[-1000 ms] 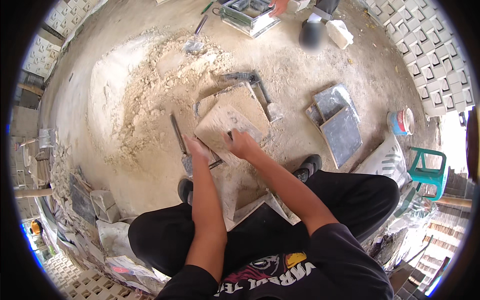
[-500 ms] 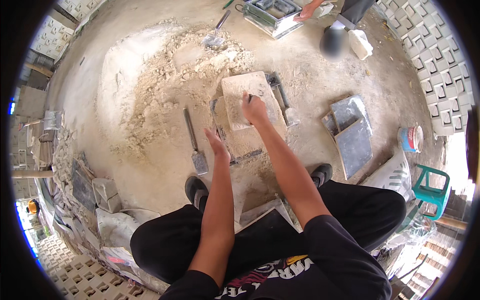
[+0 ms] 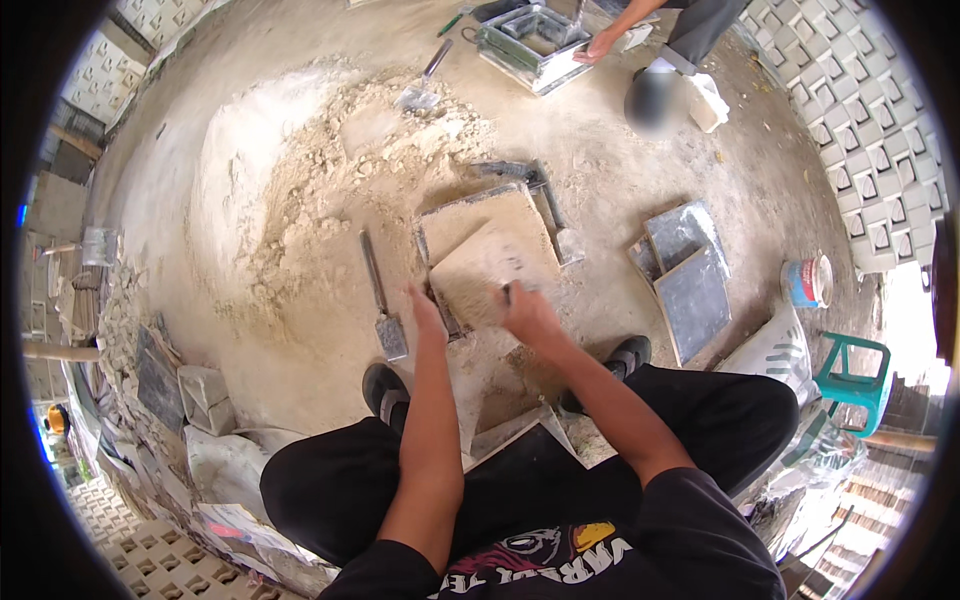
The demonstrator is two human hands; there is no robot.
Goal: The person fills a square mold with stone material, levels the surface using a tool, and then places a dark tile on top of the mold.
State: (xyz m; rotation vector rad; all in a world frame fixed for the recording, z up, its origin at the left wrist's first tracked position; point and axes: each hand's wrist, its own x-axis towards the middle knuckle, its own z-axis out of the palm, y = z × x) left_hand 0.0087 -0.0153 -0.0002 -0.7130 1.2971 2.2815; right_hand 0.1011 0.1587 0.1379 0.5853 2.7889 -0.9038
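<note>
My right hand (image 3: 530,318) is closed round the small handle of a flat, square, dusty board (image 3: 480,265). The board lies askew over the near part of a square mold (image 3: 421,243). Pale sandy powder (image 3: 478,210) fills the mold and shows level at its far side. Along the mold's left edge rests my left hand (image 3: 428,312), fingers stretched out and holding nothing; they are slightly blurred. Just left of it, a small flat-bladed trowel (image 3: 391,337) lies on the floor, its handle pointing away from me.
A powder heap (image 3: 260,150) spreads at the far left, with another trowel (image 3: 418,98) on it. Dark flat plates (image 3: 692,305) lie to the right, near a bucket (image 3: 806,281) and a green stool (image 3: 853,385). Ahead, a co-worker's hand (image 3: 597,47) touches a metal mold (image 3: 540,70).
My right hand has drawn the board toward me across the mold and turned it, baring powder at the far side. The left hand stays by the mold's left edge.
</note>
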